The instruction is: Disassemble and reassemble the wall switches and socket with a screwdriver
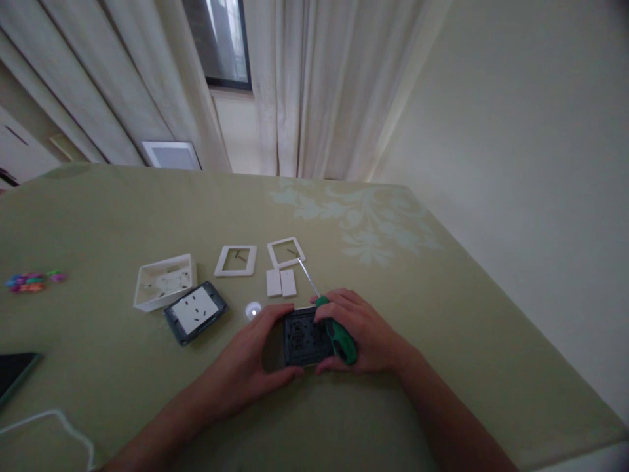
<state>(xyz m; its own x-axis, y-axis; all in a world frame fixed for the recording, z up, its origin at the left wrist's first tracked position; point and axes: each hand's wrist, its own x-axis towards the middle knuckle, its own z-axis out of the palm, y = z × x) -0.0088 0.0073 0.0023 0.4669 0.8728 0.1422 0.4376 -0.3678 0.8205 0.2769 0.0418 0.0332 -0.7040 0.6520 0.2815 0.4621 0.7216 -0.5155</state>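
Observation:
My left hand (pixel 250 357) and my right hand (pixel 366 331) together grip a dark grey switch module (pixel 303 335) lying on the green tablecloth, one hand at each side. My right hand also holds a green-handled screwdriver (pixel 339 334) whose thin metal shaft points away toward two small white rocker covers (pixel 281 282). Beyond them lie two white square frames (pixel 236 260) (pixel 285 252), each with small screws inside. To the left sit a white wall socket in a dark grey body (pixel 195 312) and a white back box (pixel 164 281).
A small round shiny piece (pixel 253 311) lies by my left hand. Colourful small items (pixel 29 281) lie at the far left, a dark flat device (pixel 14 372) and a white cable (pixel 49 423) at the near left. Curtains and a wall stand beyond the table.

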